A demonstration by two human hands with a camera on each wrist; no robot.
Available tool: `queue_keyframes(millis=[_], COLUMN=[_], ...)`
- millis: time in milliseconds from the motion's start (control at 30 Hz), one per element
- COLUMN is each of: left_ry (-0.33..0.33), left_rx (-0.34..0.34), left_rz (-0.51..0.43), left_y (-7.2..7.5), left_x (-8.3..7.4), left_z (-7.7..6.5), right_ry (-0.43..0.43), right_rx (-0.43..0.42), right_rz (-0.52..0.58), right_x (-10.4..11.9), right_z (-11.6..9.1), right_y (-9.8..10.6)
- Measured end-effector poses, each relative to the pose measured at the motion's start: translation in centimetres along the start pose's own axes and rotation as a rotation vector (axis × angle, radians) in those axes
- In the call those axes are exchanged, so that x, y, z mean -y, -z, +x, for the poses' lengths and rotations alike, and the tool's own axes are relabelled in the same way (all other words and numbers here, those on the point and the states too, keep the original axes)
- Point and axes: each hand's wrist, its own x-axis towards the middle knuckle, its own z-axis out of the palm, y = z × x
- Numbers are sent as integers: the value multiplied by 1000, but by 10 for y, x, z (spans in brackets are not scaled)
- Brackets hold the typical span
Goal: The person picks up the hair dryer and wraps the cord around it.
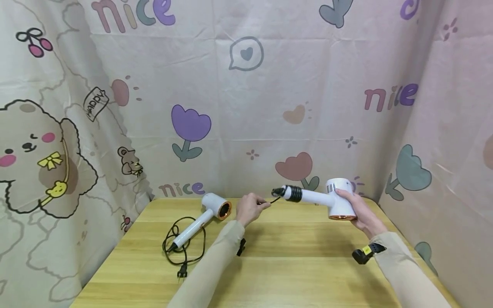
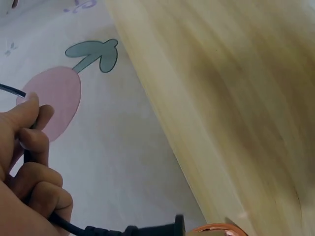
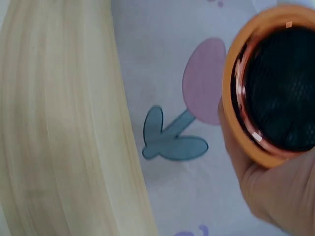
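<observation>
**Cord wound round a raised dryer**

We are holding the white hair dryer (image 1: 327, 199) above the table (image 1: 300, 265), right hand (image 1: 356, 209) gripping its head, while our left hand (image 1: 248, 208) is pinching the black cord (image 1: 274, 199) taut, keeping the handle coils tight.

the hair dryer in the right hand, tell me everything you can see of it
The held hair dryer is white, plastic-looking, with a copper-orange ring around a dark mesh opening that faces down. It is lifted above the wooden table. The right hand grips its head; black cord is coiled around the handle, and the left hand pinches the cord's loose end.
</observation>
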Motion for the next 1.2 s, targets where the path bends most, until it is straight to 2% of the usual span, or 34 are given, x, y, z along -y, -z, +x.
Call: queue_keyframes(millis=[100, 233, 333, 433, 533, 667, 900, 1067, 1200], left_ry=[-29, -79, -120, -174, -241, -318, -418, -464, -460], left_rx=[46, 89, 136, 153, 139, 111, 67, -6, -45], left_rz=[15, 64, 78, 97, 122, 147, 161, 115, 101], left_y=[-2, -5, -7, -9, -11, -9, -2, 8, 18], left_x=[-2, -3, -9, -16, -22, -30, -43, -46, -48], left_z=[-4, -9, -13, -16, -18, -21, -21, -17, -11], right_ry=[-46, -89, -104, -106, -74, -37, 7, 86, 135], right_rx=[-63, -199, -310, -426, -527, -614, -672, -633, -597], right_rz=[94, 138, 114, 82, 37, -64, -260, -357, -464], right_x=[5, 11, 11, 9, 6, 1, -8, -12, -11], right_z=[2, 5, 7, 10, 14, 18, 18, 17, 14], right_y=[-4, -13, -20, -25, -29, -32, -33, -29, -24])
